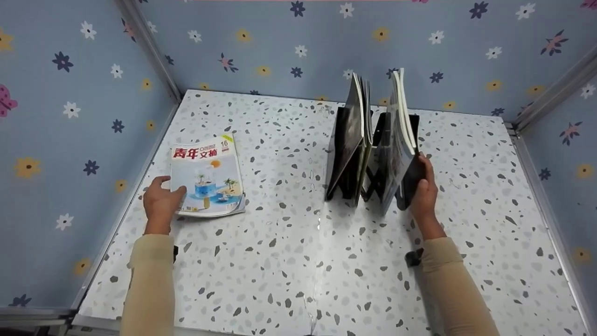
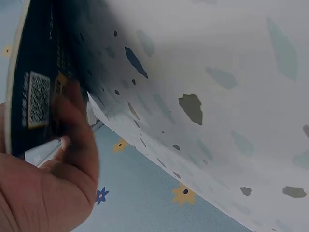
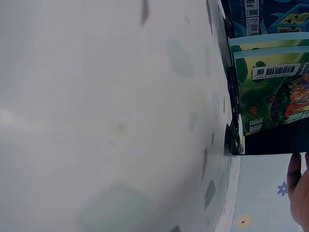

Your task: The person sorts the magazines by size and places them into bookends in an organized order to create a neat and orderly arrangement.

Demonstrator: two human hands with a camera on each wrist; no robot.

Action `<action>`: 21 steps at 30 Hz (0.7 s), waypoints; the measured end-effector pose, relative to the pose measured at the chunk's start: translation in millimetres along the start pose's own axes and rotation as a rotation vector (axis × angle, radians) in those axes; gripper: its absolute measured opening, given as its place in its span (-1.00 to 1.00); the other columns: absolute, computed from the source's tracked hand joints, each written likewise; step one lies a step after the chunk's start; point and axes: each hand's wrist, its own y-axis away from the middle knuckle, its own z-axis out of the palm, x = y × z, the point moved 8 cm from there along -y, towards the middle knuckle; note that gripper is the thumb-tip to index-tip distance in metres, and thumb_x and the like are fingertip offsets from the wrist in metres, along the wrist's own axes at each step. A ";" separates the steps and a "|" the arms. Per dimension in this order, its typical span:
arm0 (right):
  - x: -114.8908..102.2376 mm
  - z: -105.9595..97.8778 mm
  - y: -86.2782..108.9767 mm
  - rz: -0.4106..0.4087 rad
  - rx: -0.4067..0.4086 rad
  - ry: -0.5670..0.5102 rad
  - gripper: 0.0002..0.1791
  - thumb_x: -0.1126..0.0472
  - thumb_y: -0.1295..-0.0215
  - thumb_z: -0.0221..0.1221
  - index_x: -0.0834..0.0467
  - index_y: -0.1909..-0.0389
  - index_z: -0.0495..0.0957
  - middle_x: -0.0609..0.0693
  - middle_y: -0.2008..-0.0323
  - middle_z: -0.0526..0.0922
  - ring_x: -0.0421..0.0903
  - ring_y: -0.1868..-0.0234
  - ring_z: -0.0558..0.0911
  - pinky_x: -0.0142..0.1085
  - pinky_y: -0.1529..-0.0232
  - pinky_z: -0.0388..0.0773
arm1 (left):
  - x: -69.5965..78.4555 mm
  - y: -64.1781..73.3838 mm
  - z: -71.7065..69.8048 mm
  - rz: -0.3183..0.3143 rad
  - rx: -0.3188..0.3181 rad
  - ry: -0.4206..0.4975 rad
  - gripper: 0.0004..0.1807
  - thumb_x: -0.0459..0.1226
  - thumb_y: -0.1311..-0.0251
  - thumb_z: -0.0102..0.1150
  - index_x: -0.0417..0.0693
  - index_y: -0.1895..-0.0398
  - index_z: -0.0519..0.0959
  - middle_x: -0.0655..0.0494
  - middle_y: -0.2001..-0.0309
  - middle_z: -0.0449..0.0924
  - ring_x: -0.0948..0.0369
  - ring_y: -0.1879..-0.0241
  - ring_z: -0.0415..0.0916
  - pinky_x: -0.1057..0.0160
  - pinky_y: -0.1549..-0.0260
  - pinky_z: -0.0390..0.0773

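Observation:
A magazine (image 1: 205, 163) with red Chinese characters and a beach scene on its cover is at the left of the table. My left hand (image 1: 163, 198) pinches its left edge, thumb on the cover. In the left wrist view, fingers press the dark back cover (image 2: 36, 116) with its QR code. On the right, a black expandable bookend rack (image 1: 410, 184) holds upright books (image 1: 359, 112) and more thin books (image 1: 396, 121) in separate sections. My right hand (image 1: 425, 193) rests with extended fingers against the rack's right end plate; the right wrist view shows its fingertips at the plate's edge.
The speckled white table (image 1: 280, 252) is enclosed by blue flowered panels (image 1: 280, 51) at the back and both sides. Another printed item (image 1: 240, 207) peeks out under the magazine's lower right corner. A green book (image 3: 270, 92) shows its barcode inside the rack.

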 end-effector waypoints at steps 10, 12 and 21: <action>-0.3 0.4 -0.4 -0.019 0.002 -0.010 -0.21 -0.20 -0.24 -0.19 0.47 -0.13 0.16 0.36 -0.17 0.22 0.06 -0.29 0.15 -0.26 -0.31 -0.06 | -2.0 5.1 1.2 0.003 -0.017 0.097 -0.32 0.07 -0.09 -0.10 0.07 -0.29 0.11 -0.15 -0.14 0.32 -0.03 -0.03 0.35 0.03 0.06 0.38; -0.1 0.6 -0.5 -0.018 0.002 -0.018 -0.22 -0.19 -0.24 -0.19 0.47 -0.13 0.16 0.36 -0.18 0.21 0.06 -0.29 0.15 -0.26 -0.31 -0.07 | -0.5 5.3 2.6 0.015 -0.023 0.085 -0.31 0.06 -0.08 -0.09 0.10 -0.30 0.09 -0.15 -0.13 0.32 -0.04 -0.03 0.35 0.01 0.07 0.37; -6.0 1.8 -0.5 0.003 -0.001 -0.040 -0.18 -0.23 -0.21 -0.17 0.47 -0.14 0.14 0.39 -0.18 0.18 0.00 -0.28 0.17 -0.31 -0.27 0.00 | 6.8 1.8 0.9 0.034 0.107 0.064 -0.39 0.06 -0.09 -0.12 0.04 -0.20 0.22 -0.09 0.14 0.50 0.06 0.22 0.46 0.17 0.33 0.41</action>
